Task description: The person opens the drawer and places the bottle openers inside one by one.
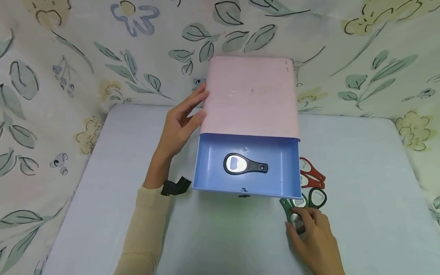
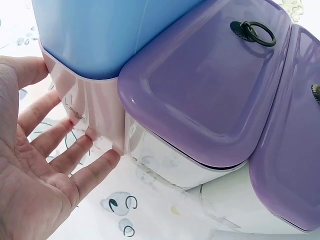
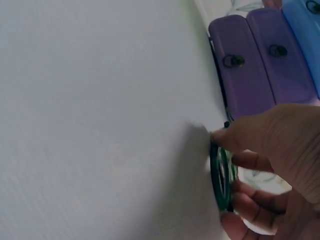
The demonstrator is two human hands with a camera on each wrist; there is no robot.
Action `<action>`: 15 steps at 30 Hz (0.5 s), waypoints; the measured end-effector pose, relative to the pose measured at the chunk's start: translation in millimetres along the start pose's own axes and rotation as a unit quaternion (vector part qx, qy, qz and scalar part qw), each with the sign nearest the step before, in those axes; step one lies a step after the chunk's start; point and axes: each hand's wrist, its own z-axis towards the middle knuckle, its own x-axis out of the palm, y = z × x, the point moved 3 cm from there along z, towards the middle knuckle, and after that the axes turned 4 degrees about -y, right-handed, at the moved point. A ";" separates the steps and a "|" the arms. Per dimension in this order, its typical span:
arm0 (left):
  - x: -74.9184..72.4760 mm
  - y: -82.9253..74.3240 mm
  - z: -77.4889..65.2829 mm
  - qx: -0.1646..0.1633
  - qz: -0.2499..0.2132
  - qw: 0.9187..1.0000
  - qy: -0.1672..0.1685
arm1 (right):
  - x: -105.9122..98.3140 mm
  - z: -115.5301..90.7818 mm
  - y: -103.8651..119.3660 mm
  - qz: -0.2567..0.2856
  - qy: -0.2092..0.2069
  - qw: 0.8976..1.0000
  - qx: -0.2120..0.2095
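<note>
My left hand [image 1: 178, 126] rests on the left side of a pink-topped drawer unit [image 1: 252, 97], its fingers extended along the wall, as the left wrist view also shows. The unit's blue drawer [image 1: 213, 175] is pulled out. Flat inside it lies a black-rimmed bottle opener [image 1: 254, 166]. To the right of the drawer, my right hand [image 1: 317, 238] pinches a green-rimmed bottle opener [image 3: 215, 175] between thumb and fingers at the tabletop. Beside that hand lie another green opener [image 1: 300, 202], a black one [image 1: 317, 198] and two red ones [image 1: 313, 170], partly hidden by the drawer.
Two purple drawers [image 2: 200, 85] with ring pulls sit below the blue one, both closed. A white table [image 1: 220, 236] bears everything. Behind it hangs a leaf-patterned cloth [image 1: 137, 57]. A black strap [image 1: 176, 186] is at the left wrist.
</note>
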 end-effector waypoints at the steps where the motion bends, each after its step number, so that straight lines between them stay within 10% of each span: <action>1: -0.2 0.3 0.2 0.001 0.001 1.000 -0.001 | -0.5 0.2 0.1 0.000 -0.003 1.000 0.002; 15: 0.3 -1.2 0.4 0.003 -0.004 1.000 0.001 | -8.2 5.5 3.5 -0.036 0.124 0.991 0.023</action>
